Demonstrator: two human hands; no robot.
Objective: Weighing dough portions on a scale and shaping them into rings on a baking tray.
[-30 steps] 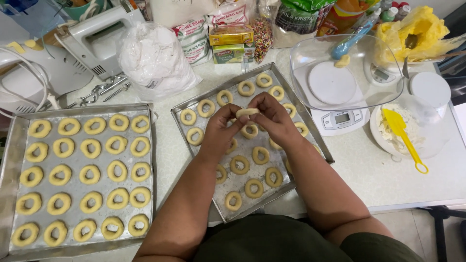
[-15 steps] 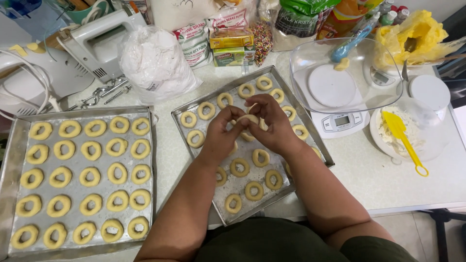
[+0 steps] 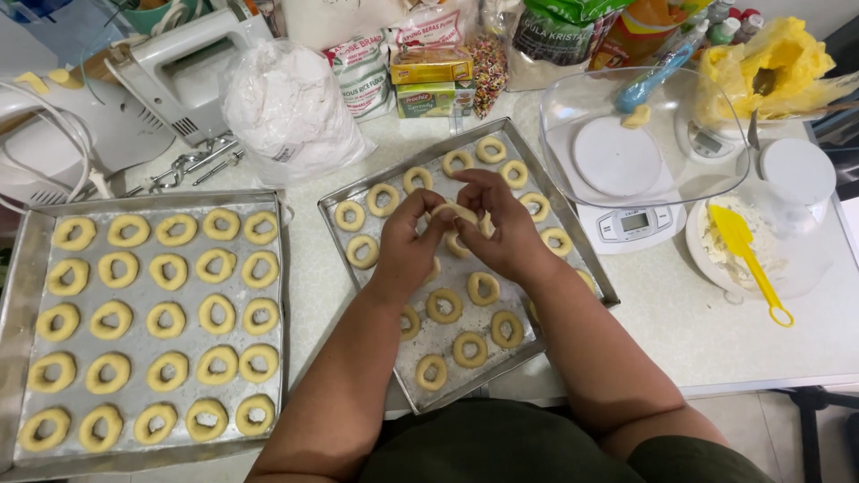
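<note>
My left hand (image 3: 407,246) and my right hand (image 3: 501,228) meet above the middle metal tray (image 3: 407,394). Together they pinch a small pale dough piece (image 3: 456,213), bent into a curve between the fingertips. Several ring-shaped dough pieces (image 3: 470,349) lie on this tray around and below the hands. A second tray (image 3: 18,268) at the left is filled with rows of the same dough rings (image 3: 161,317).
A clear bowl (image 3: 707,134) sits on a white kitchen scale (image 3: 631,224) at the right. Beside it stands a white bowl with a yellow spatula (image 3: 747,250). A hand mixer (image 3: 170,80), a white plastic bag (image 3: 286,107) and ingredient packets (image 3: 429,76) line the back.
Both hands stayed over the middle tray, working the dough piece; it has been bent from a short roll into a curved ring shape between the fingers.
</note>
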